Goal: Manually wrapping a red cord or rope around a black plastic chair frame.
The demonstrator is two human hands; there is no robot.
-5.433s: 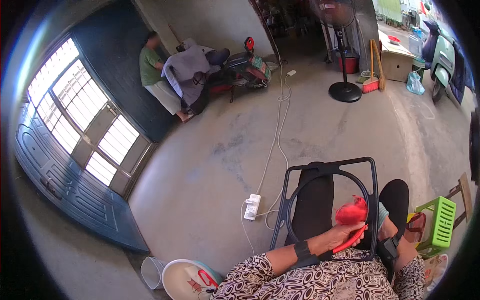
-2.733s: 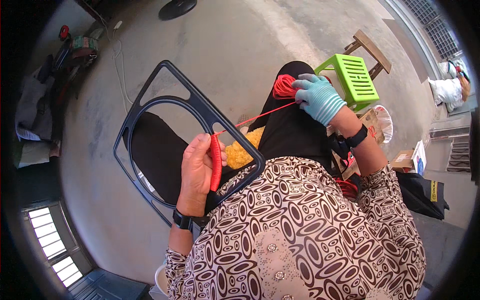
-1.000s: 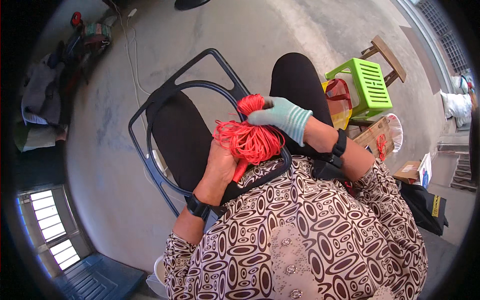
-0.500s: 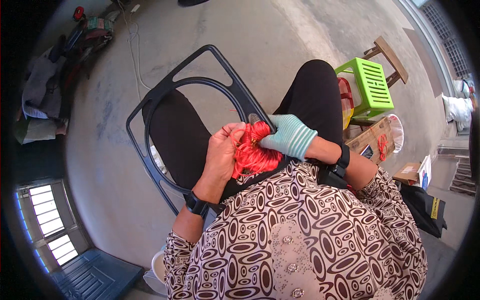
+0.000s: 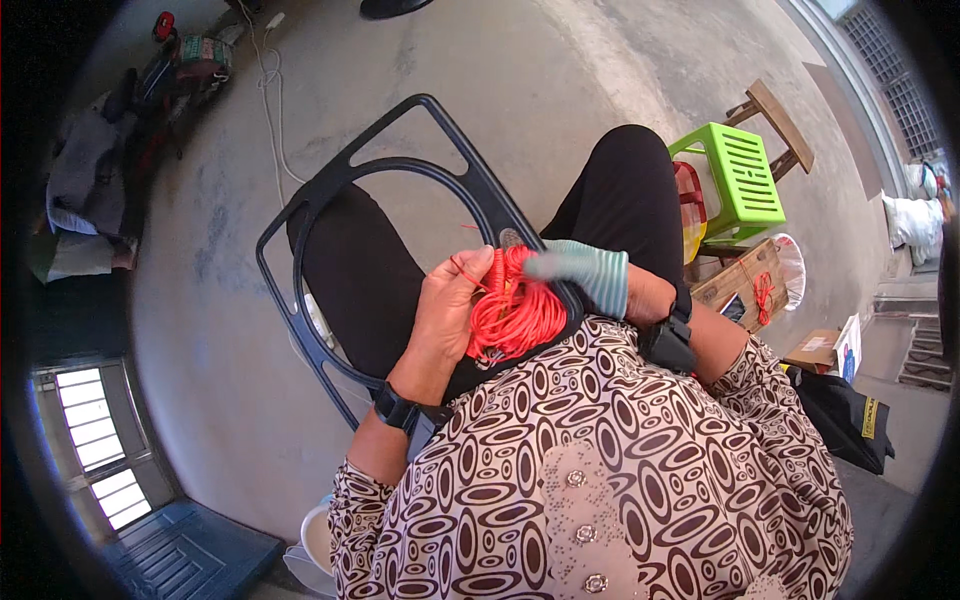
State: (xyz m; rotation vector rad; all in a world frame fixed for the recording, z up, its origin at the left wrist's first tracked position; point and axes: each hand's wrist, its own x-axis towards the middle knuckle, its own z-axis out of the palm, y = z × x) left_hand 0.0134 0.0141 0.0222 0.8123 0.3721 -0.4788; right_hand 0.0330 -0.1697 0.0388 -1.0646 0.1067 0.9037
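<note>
A bundle of red cord [image 5: 518, 318] hangs at the near edge of a black frame [image 5: 478, 195] with a large round opening, which lies across my thighs. My left hand [image 5: 445, 305], bare, pinches a strand of this cord between thumb and fingers at the bundle's left side. My right hand [image 5: 592, 277], in a pale green striped glove, is at the bundle's right, over the frame's edge. Motion smears its fingers, so their grip does not show. A small grey-brown piece [image 5: 511, 238] shows on the frame just above the bundle.
Right of my knee stand a green plastic stool [image 5: 745, 178] and a wooden bench [image 5: 778, 125]. Nearer are a wooden board [image 5: 745, 285] with red cord on it, a cardboard box [image 5: 815, 350] and a black bag [image 5: 840, 415]. A white cable [image 5: 275, 110] runs along the floor.
My right hand has drawn slightly right, off the top of the bundle, showing more of the cord. My left hand still pinches cord, with a strand now raised over its fingers.
</note>
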